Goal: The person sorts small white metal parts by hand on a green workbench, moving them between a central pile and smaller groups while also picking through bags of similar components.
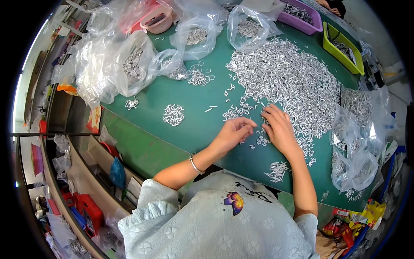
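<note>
A large heap of small silver metal pieces (289, 73), many of them curved or ring-like, covers the right of the green table (194, 142). At the heap's near left edge, my right hand (280, 129) rests over loose pieces with its fingers bent and apart. My left hand (235, 133), a bracelet (195, 165) on its wrist, is just left of it. Its fingers are curled together; whatever they pinch is too small to make out. Beside the hands lies a smaller cluster of silver pieces (235, 112). A round group of curved pieces (174, 115) sits farther left.
Slim silver pins (276, 172) lie near the table's front edge. Clear plastic bags (103, 60) of metal parts crowd the far left, and another bag (355, 159) stands at right. Purple (302, 17) and green bins (343, 47) stand far right. Another person's hands (330, 6) show at the top.
</note>
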A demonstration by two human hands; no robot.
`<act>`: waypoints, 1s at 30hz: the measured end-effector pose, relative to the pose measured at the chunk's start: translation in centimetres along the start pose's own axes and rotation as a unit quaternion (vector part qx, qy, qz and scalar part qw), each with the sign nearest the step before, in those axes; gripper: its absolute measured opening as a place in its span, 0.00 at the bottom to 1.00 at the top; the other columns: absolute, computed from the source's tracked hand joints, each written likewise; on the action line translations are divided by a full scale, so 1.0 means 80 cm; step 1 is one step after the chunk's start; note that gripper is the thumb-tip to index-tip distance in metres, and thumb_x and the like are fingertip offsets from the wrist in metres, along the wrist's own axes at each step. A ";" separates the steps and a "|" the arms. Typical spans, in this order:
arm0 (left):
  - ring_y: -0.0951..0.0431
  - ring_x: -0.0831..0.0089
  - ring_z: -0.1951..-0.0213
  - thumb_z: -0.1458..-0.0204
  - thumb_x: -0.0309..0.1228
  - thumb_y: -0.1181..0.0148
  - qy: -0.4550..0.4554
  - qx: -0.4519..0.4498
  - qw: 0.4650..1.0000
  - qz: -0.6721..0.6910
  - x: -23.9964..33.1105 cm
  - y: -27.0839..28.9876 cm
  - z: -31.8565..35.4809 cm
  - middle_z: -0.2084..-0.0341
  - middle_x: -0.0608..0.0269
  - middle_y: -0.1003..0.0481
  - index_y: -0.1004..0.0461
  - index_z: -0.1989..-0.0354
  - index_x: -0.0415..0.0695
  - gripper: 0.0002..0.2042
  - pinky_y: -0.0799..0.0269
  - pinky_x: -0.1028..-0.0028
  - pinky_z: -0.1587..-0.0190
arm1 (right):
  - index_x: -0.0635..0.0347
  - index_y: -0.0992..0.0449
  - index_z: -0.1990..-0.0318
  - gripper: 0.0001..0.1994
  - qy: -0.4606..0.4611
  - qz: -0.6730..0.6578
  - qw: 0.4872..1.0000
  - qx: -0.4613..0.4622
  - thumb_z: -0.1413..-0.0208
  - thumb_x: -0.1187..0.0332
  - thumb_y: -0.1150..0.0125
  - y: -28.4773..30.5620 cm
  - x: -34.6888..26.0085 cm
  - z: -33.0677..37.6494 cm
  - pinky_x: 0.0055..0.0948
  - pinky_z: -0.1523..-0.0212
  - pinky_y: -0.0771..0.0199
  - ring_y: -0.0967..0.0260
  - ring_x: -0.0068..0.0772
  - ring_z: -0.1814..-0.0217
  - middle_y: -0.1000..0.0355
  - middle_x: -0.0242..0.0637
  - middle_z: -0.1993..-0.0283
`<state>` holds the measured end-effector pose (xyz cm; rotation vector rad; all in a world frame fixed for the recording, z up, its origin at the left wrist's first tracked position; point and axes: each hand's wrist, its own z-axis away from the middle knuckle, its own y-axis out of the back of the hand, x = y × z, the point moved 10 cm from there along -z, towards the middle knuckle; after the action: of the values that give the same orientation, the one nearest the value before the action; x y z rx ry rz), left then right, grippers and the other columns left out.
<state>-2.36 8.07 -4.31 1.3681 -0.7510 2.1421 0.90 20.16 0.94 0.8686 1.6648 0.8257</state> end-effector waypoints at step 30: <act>0.24 0.54 0.61 0.53 0.29 0.35 -0.155 -0.114 0.778 -0.598 0.047 -0.031 -0.057 0.66 0.57 0.27 0.26 0.69 0.43 0.07 0.28 0.59 0.60 | 0.68 0.29 0.68 0.06 -0.205 -0.246 0.944 -0.083 0.50 0.78 0.38 0.024 0.021 0.071 0.33 0.69 0.32 0.33 0.39 0.73 0.29 0.42 0.72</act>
<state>-5.14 13.40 -1.96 1.4584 -0.0927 0.8007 6.32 23.15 0.48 0.4334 1.3334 0.3951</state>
